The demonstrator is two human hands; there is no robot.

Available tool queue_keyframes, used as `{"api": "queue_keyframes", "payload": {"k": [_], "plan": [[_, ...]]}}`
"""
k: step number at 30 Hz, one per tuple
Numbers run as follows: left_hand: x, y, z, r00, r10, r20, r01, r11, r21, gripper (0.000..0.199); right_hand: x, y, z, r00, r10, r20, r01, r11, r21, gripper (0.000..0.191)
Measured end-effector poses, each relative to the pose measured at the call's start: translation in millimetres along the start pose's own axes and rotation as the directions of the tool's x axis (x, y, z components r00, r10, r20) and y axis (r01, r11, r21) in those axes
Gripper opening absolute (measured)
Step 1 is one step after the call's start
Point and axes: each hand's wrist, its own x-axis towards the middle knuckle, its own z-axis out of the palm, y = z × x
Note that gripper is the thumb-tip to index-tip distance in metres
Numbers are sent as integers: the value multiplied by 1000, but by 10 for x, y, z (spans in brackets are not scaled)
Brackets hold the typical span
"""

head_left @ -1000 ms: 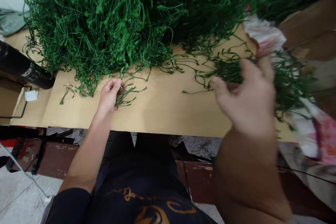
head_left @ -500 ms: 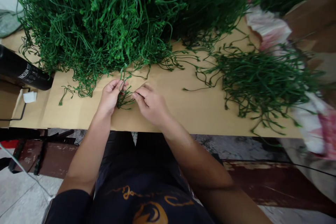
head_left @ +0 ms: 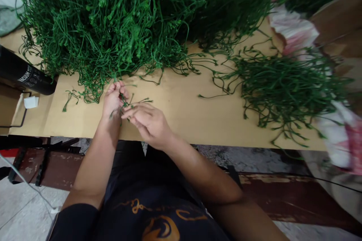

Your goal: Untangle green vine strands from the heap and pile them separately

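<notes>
My left hand [head_left: 113, 99] is closed on a small green plastic sprig [head_left: 124, 102] with several thin branches, near the front edge of the table. Just to its right, my right hand [head_left: 148, 122] has its fingers bent at the sprig's lower branches; whether they pinch a branch is too blurred to tell. Behind both hands rises a large heap of green plastic stems [head_left: 121, 26]. A smaller pile of similar stems [head_left: 285, 83] lies at the right of the table.
The brown table surface [head_left: 181, 120] runs across the view. At the left are a black bottle [head_left: 28, 73] and a white paper piece [head_left: 31, 102]. A white and red plastic bag [head_left: 296, 32] and cardboard [head_left: 336, 22] are at the right.
My left hand has shifted slightly left with the sprig. My right hand has moved left and a little toward my body, with its fingers now straighter over the branches.
</notes>
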Motion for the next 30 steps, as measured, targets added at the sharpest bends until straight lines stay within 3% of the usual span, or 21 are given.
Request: {"api": "queue_keyframes", "payload": {"k": [6, 9, 13, 16, 19, 20, 21, 23, 25, 26, 27, 30], "plan": [[-106, 32, 54, 997, -37, 71, 48, 986, -159, 26, -77, -92, -9, 999, -44, -25, 44, 999, 28, 20], [-122, 30, 72, 999, -23, 32, 29, 980, -195, 27, -117, -213, -13, 995, -81, -53, 82, 997, 8, 20], [-18, 12, 48, 992, 23, -121, -52, 968, -245, 24, -218, -509, 44, 965, -223, 136, 199, 965, 172, 17], [16, 4, 12, 997, 2, -80, -20, 974, -226, 21, -254, -557, -93, 960, -231, 161, 200, 962, 186, 13], [-18, -6, -27, 1000, -16, 5, 17, 966, -257, 19, -259, -336, -578, 996, -74, -48, 75, 997, 7, 14], [-33, -11, -39, 1000, -15, 26, 21, 963, -270, 19, -267, -227, -805, 991, 15, -135, -33, 991, -132, 15], [-46, -16, -48, 999, -16, 40, 27, 961, -275, 19, -283, -115, -1047, 965, 134, -227, -199, 935, -294, 17], [-63, -22, -56, 998, -30, 54, 43, 965, -257, 18, -331, 88, -1509, 845, 403, -352, -534, 686, -494, 21], [-68, -20, -50, 997, -52, 59, 64, 973, -223, 17, -384, 227, -1837, 731, 553, -400, -668, 463, -582, 16], [-69, -16, -44, 996, -61, 62, 73, 976, -207, 16, -403, 267, -1918, 703, 579, -414, -688, 404, -603, 13], [-70, -12, -36, 995, -68, 66, 80, 978, -192, 16, -412, 289, -1933, 703, 571, -424, -686, 390, -614, 12], [-75, -8, -10, 995, -62, 79, 72, 988, -138, 16, -351, 281, -1605, 805, 455, -380, -590, 547, -594, 19]]}}
